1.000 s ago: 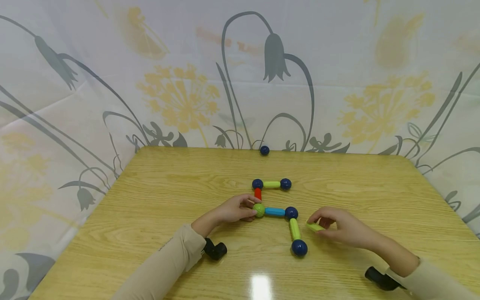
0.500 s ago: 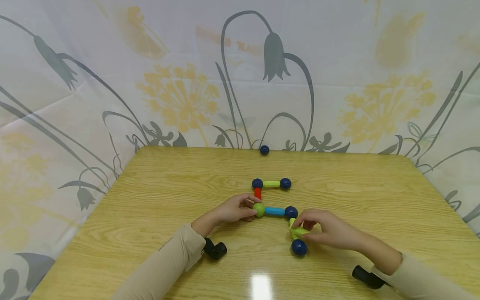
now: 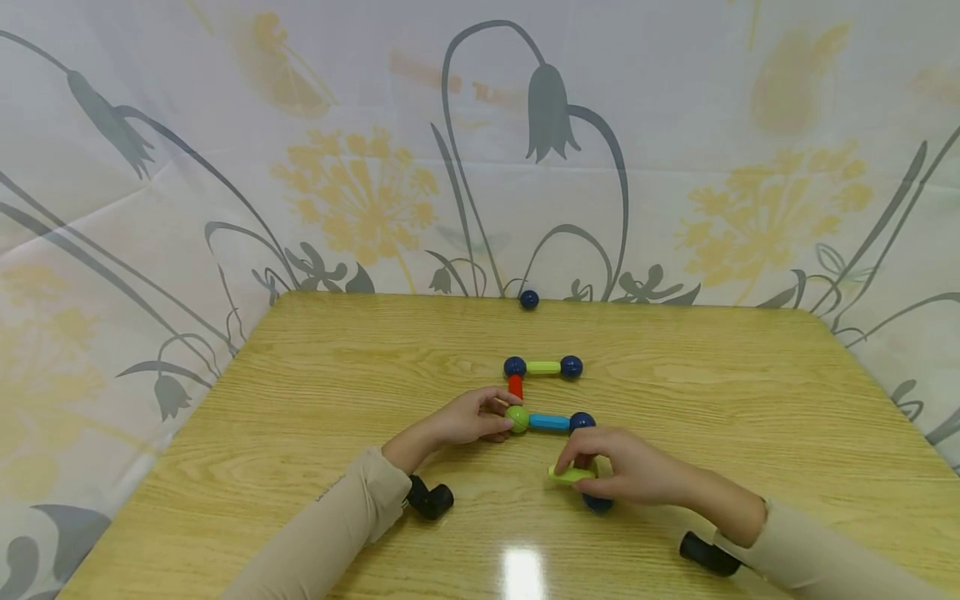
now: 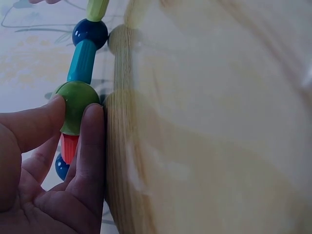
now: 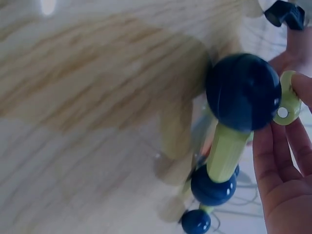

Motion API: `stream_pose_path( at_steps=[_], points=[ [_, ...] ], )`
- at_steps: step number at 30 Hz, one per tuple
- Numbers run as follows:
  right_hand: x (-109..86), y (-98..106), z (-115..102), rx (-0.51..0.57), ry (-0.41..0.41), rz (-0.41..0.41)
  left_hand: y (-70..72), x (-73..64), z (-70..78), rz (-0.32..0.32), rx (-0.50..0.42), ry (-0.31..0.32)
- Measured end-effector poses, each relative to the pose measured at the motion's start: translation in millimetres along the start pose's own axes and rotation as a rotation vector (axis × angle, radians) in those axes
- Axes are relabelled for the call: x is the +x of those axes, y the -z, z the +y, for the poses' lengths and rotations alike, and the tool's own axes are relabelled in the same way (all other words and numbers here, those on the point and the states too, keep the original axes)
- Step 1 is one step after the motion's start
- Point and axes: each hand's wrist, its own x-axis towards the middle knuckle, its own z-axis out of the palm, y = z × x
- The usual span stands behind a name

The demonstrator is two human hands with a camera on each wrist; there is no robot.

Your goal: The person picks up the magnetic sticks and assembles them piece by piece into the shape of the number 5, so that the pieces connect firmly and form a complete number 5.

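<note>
My left hand (image 3: 468, 417) pinches a green ball (image 3: 517, 419) between thumb and fingers; the left wrist view shows this green ball (image 4: 77, 107) close up. A red rod (image 3: 516, 388) runs from it toward the back, and a blue rod (image 3: 550, 422) runs right to a navy ball (image 3: 582, 423). My right hand (image 3: 633, 468) pinches a loose yellow-green magnetic rod (image 3: 572, 475) above the chain's front end. In the right wrist view its end (image 5: 290, 100) shows beside the front navy ball (image 5: 243, 92), above another yellow-green rod (image 5: 226, 153). The hand partly hides that end in the head view.
The chain's back end has a navy ball (image 3: 515, 367), a yellow-green rod (image 3: 543, 367) and another navy ball (image 3: 572, 367). A single navy ball (image 3: 529, 299) sits at the far edge of the wooden table (image 3: 360, 350). A patterned cloth (image 3: 660, 200) hangs behind.
My right hand has moved left with its yellow-green rod, from right of the chain to over its front arm, with the rod's tip now left of it. The left hand stays put.
</note>
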Motion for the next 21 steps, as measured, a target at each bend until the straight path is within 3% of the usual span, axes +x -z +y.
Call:
stream_pose_path(
  at_steps=[9, 21],
  points=[
    [6.1, -8, -1, 0.049, 0.016, -0.041, -0.2, -1.3, 2.1, 0.008, -0.004, 0.008],
    [6.5, -12, 2, 0.048, -0.038, -0.077, -0.5, -0.9, 2.2, 0.008, -0.008, 0.013]
  ],
)
